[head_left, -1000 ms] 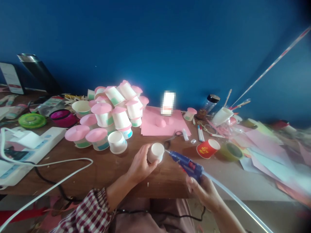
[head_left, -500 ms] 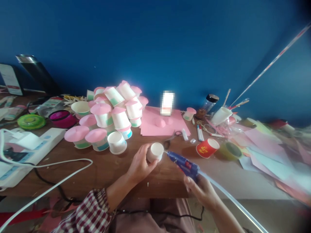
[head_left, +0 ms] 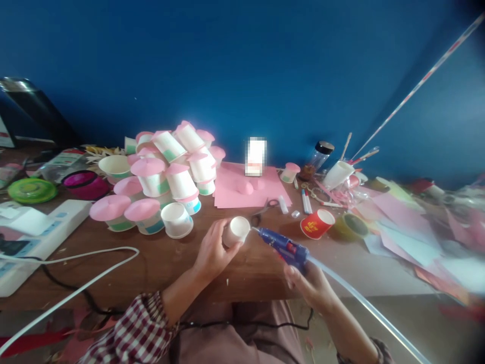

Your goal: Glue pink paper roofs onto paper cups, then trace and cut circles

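Note:
My left hand (head_left: 214, 252) is closed around a small white paper cup (head_left: 238, 231), its round end turned up toward me over the table. In my right hand (head_left: 308, 283) is a blue hot glue gun (head_left: 284, 246) with a long clear glue stick (head_left: 359, 298) running out of its back. The gun's nozzle points left, at or just beside the cup's rim; I cannot tell if they touch. A white paper cup (head_left: 177, 221) stands upside down to the left, beside a pile of paper cups with pink paper tops (head_left: 148, 172).
Scissors (head_left: 264, 210) lie before pink paper sheets (head_left: 227, 192). A red paper cup (head_left: 317, 224), markers (head_left: 306, 201) and a tape roll (head_left: 352, 226) sit right, near loose coloured papers (head_left: 409, 227). At left are a power strip (head_left: 56, 237) and white cable (head_left: 102, 275).
The view has shifted slightly, so everything sits a little further left. The cup is tilted slightly differently, and a small gap shows between nozzle and rim. Both holds are the same.

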A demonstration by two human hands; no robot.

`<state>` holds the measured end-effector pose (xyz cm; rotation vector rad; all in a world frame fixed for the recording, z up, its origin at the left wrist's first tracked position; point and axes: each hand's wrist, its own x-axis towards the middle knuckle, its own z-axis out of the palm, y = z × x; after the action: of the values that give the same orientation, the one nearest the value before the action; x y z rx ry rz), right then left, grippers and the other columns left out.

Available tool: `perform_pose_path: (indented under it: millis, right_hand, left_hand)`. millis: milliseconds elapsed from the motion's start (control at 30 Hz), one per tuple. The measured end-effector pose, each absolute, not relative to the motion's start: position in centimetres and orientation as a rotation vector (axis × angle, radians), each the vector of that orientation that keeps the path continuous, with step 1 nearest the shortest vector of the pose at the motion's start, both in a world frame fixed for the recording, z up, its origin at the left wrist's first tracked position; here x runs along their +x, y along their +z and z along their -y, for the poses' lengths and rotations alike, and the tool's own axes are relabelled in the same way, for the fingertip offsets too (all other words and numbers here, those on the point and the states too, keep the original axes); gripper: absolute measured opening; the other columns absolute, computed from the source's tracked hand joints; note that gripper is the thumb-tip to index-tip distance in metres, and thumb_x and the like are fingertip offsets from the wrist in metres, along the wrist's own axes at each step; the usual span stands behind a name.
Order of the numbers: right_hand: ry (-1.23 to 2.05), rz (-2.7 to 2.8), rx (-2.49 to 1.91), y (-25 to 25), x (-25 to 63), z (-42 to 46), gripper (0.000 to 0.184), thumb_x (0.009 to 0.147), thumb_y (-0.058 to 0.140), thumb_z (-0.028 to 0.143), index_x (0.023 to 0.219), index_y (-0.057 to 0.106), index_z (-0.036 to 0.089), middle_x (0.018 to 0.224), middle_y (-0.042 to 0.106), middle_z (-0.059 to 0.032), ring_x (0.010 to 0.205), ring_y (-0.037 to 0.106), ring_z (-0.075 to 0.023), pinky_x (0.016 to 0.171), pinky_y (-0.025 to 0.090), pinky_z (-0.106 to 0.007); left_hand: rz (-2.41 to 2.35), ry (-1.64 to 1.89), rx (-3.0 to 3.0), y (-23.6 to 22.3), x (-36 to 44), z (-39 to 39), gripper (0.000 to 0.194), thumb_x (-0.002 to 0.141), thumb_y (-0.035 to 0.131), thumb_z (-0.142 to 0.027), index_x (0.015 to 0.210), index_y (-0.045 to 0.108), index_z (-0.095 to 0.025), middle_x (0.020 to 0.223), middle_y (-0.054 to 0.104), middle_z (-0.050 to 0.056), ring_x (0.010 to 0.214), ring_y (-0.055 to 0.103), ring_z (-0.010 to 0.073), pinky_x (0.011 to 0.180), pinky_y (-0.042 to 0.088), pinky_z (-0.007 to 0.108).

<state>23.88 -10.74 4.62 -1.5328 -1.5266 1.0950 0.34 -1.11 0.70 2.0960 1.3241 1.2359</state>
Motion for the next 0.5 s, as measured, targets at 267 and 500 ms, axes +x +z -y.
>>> perform_pose_path:
  millis: [267, 500]
  right_hand:
    - [1.023, 1.627, -1.528, 6.0, 23.0, 10.4, 0.041, 0.083, 0.051, 0.058, 0.069, 0.052, 0.019, 0.051, 0.05, 0.0008, 0.047, 0.045, -0.012, 0.044, 0.034, -0.024]
    - [1.003, 1.667, -1.533, 5.8, 23.2, 10.7, 0.04, 0.083, 0.052, 0.055, 0.069, 0.055, 0.018, 0.052, 0.052, 0.0007, 0.047, 0.046, -0.0118, 0.044, 0.036, -0.023]
  left_hand:
    - [-1.304, 1.253, 2.126, 0.9, 0.3, 1.2, 0.047, 0.075, 0.067, -0.027, 0.116, 0.044, -0.021, 0.11, 0.058, 0.008, 0.104, 0.056, 0.024, 0.09, 0.047, 0.039]
    - [-1.303, 1.251, 2.125, 0.6, 0.3, 1.1, 0.049, 0.075, 0.067, -0.029, 0.117, 0.043, -0.021, 0.112, 0.057, 0.009, 0.105, 0.055, 0.0244, 0.091, 0.047, 0.039]
